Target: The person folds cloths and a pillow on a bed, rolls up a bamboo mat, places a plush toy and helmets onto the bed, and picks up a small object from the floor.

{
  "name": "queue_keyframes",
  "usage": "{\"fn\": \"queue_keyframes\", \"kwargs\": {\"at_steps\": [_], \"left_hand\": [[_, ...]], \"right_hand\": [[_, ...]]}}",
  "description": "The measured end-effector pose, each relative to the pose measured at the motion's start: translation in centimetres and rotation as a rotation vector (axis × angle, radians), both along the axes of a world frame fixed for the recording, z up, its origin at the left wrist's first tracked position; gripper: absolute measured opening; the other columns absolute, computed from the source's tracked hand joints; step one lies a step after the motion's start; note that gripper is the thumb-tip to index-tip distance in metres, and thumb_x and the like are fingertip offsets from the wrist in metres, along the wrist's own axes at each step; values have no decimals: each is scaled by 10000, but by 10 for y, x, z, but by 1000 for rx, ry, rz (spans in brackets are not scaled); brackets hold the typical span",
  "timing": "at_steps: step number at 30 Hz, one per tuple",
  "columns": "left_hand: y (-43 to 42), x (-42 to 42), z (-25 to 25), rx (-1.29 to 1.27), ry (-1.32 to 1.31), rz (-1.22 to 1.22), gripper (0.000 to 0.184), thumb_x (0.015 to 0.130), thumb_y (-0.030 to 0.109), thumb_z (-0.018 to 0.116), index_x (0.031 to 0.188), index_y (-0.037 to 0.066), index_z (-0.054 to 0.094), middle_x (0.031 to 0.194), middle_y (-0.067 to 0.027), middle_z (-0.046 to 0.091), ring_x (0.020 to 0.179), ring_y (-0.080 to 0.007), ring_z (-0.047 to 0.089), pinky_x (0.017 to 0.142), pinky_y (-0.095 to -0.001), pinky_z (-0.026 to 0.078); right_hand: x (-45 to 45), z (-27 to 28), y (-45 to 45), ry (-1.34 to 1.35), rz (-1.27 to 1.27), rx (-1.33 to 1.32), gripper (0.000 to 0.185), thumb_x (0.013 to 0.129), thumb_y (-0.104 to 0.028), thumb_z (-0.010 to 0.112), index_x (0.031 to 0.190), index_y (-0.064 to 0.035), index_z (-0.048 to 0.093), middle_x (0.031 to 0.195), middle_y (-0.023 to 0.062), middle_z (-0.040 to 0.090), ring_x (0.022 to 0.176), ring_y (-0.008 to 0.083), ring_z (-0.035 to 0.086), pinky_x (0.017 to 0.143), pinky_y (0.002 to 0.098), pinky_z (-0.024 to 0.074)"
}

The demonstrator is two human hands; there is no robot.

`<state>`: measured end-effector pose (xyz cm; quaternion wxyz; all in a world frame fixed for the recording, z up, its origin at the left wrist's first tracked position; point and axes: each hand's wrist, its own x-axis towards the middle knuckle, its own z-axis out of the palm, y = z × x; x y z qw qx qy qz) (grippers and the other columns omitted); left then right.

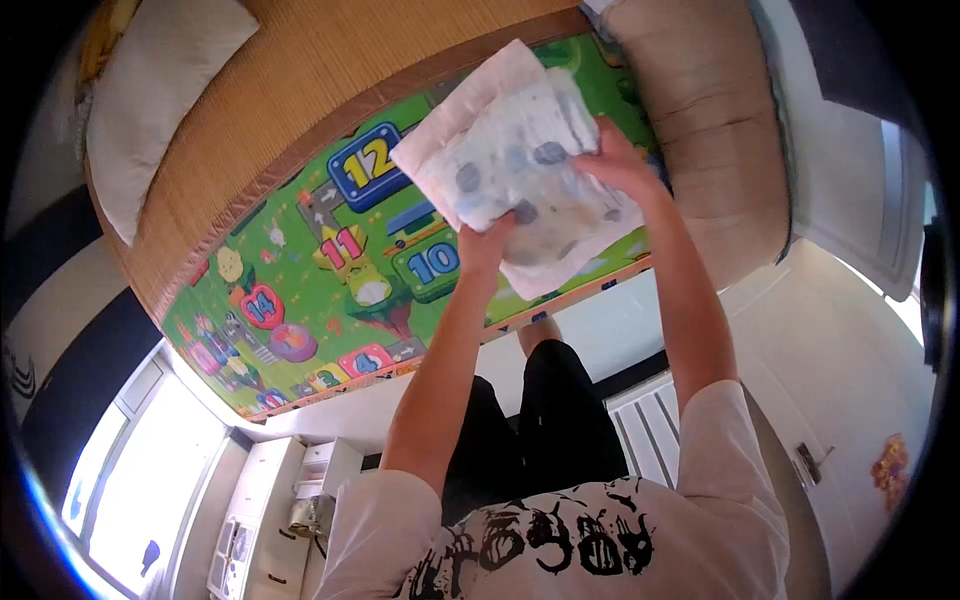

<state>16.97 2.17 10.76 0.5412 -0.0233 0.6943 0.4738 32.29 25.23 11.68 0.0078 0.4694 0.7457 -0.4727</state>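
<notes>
A folded white cloth with grey and pale blue dots [530,130] lies against a pale pink folded cloth [452,112]. Whether the two are one piece or separate layers, I cannot tell. At its lower left edge my left hand [486,245] is closed on the bundle, thumb on the dotted side. My right hand [622,162] grips the right edge, its fingers partly hidden by the fabric. The bundle is held up, tilted, above a green children's play mat [385,270] printed with numbers and cartoon pictures.
The mat lies along the front of a bed covered with a woven bamboo mat [330,50]. A light pillow [165,110] is at the left, and a beige cushion [705,120] at the right. White cabinets [262,510] stand low left; a white door [840,380] is at the right.
</notes>
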Motion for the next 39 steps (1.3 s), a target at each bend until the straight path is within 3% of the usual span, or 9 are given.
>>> {"fn": "queue_keyframes", "kwargs": {"at_steps": [2, 7, 9, 10, 13, 19, 28, 35, 39], "left_hand": [[-3, 8, -14, -44, 10, 62, 477, 862, 165, 781, 1292, 32, 624, 1187, -68, 702, 1073, -194, 650, 927, -341, 502], [1, 7, -7, -172, 165, -9, 592, 802, 279, 844, 1292, 34, 619, 1269, -121, 655, 1125, -222, 622, 958, -363, 487], [4, 12, -9, -493, 480, -147, 762, 757, 322, 879, 1366, 35, 521, 1369, -157, 559, 1207, -249, 562, 1006, -377, 454], [4, 14, -11, -653, 639, -215, 850, 735, 343, 897, 1403, 35, 472, 1420, -175, 511, 1249, -262, 532, 1030, -384, 437], [2, 12, -15, -571, 448, -6, 1066, 683, 382, 933, 1467, 52, 290, 1473, -197, 400, 1322, -299, 452, 1084, -403, 386], [-4, 7, -20, -271, 79, 194, 1151, 674, 358, 945, 1473, 14, 192, 1445, -217, 434, 1287, -312, 502, 1030, -413, 443], [1, -8, -17, -177, -68, 71, 536, 770, 287, 885, 1179, -1, 692, 1067, -61, 726, 919, -187, 685, 800, -341, 529], [2, 2, -34, -186, 13, 107, 578, 779, 245, 876, 1257, 15, 647, 1163, -68, 697, 1009, -194, 661, 856, -332, 518], [5, 9, -21, 12, -60, 191, 569, 827, 89, 804, 1339, 14, 566, 1231, -98, 667, 1094, -231, 649, 950, -359, 511]], "right_hand": [[6, -25, 1, -124, 44, 163, 840, 659, -350, 794, 1415, -109, 518, 1404, 216, 480, 1342, 448, 435, 1110, 520, 383], [4, -26, -9, -233, -51, 137, 1001, 627, -369, 821, 1515, -229, 382, 1398, 220, 491, 1314, 432, 454, 1092, 586, 359], [9, -34, -10, -264, -26, 107, 1070, 607, -425, 839, 1537, -247, 342, 1455, 220, 451, 1366, 457, 415, 1106, 672, 292], [10, -36, -11, -256, -40, 103, 1075, 603, -432, 843, 1536, -237, 345, 1453, 222, 454, 1366, 454, 420, 1106, 657, 309], [6, -36, -11, -238, -81, 91, 1085, 596, -448, 852, 1529, -200, 358, 1441, 228, 469, 1357, 444, 440, 1104, 602, 360], [-2, -31, -10, -332, -141, 59, 1041, 607, -460, 855, 1484, -130, 401, 1395, 230, 515, 1294, 443, 507, 1076, 513, 439], [-16, -46, -12, -437, -209, 74, 978, 625, -463, 851, 1437, -127, 421, 1395, 198, 512, 1305, 414, 501, 1062, 549, 438], [-16, -42, -16, -402, -265, 79, 890, 632, -450, 840, 1381, -149, 466, 1357, 173, 542, 1303, 389, 509, 1039, 550, 451], [-11, -34, -14, -304, -252, 67, 825, 638, -423, 836, 1340, -137, 508, 1278, 186, 597, 1246, 385, 550, 1010, 524, 469]]}}
